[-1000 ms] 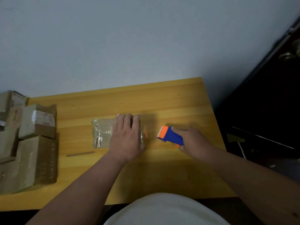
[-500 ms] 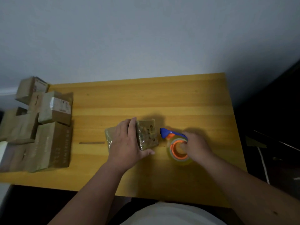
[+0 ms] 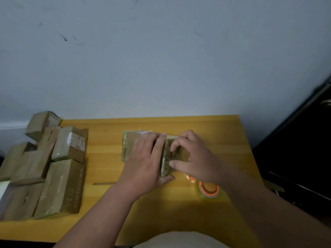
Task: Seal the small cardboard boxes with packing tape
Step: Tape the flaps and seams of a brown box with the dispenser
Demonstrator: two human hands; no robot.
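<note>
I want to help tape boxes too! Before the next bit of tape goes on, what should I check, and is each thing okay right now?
1. Box held steady: ok, the left hand lies over its top with the thumb under the near corner.
2. Tape end pressed down: cannot tell; the right hand works its fingertips at the box's right end, but blur hides the tape edge.
3. Tape roll within reach: ok, it lies on the table by the right wrist.
4. Roll in hand: not ok, no hand holds it.
5. Sealed pile out of the way: ok, stacked at the table's left edge.
</note>
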